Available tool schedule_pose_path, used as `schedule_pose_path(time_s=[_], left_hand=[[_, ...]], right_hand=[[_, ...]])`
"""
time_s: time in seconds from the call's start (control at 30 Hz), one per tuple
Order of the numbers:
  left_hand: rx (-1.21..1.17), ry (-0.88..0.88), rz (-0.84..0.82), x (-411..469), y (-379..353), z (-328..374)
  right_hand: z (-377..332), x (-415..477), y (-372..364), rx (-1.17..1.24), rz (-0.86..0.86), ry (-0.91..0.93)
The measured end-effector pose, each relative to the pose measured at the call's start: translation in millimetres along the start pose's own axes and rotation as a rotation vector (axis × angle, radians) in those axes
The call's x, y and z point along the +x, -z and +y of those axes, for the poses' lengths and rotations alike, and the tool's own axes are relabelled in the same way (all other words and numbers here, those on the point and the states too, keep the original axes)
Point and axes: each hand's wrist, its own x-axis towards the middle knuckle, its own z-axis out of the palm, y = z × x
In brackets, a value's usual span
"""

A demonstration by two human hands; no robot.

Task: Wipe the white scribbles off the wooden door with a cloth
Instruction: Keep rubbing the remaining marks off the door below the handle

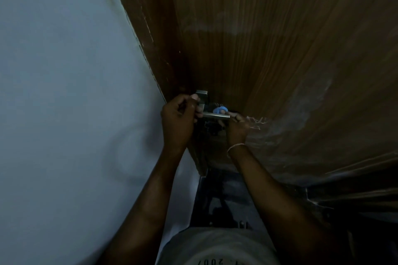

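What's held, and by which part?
Left hand grips the door handle near its pivot. Right hand reaches the blue cloth behind it; grip unclear.

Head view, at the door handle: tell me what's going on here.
A person stands at a wooden door. The left hand grips the metal door handle near its base. The right hand, at the lever's tip, seems to hold a blue cloth behind it. White scribbles mark the door beside that hand.
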Motion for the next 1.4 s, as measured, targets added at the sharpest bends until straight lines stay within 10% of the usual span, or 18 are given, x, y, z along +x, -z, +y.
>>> schedule_pose_path(time_s=[0.2,0.93,1.4], left_hand=[[0.027,0.003,0.005,-2,3,-3],[-0.035,0.041,-0.004,-3,4,-3],[-0.047,0.002,-0.035,-2,-4,-6]], right_hand=[[2,-7,-28,0.649,-0.032,-0.45],[10,-5,-15,0.45,0.116,-0.467],[6,-13,-33,0.287,-0.127,-0.406]])
